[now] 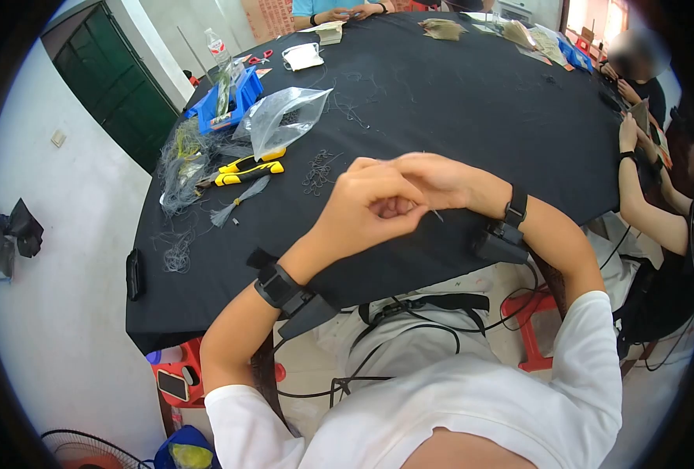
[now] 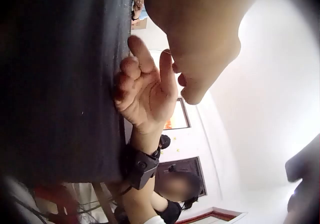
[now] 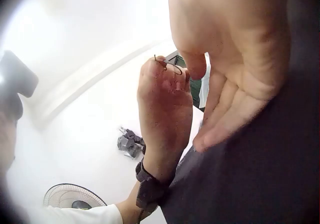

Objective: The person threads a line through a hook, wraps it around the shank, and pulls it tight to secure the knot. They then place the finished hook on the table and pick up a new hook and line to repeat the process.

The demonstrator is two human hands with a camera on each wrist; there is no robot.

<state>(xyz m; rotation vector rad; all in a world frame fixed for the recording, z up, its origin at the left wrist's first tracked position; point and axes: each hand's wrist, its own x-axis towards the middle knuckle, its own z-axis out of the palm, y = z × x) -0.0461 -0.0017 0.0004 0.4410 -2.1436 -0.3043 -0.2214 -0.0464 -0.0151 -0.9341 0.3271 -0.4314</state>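
My left hand is raised above the near side of the black table, its thumb and index finger pinching a small fish hook. In the right wrist view the hook's bend sticks out from the fingertips. My right hand is held close against it, overlapping it in the head view. Seen from the left wrist, the right palm faces the camera, thumb and index finger apart and the other fingers loosely bent. On the table near the left hand lies a small heap of dark hooks.
Yellow-and-black pliers, a tied bundle of line and tangled line lie at the left. Behind them are a clear plastic bag and a blue bin. Other people sit around the table.
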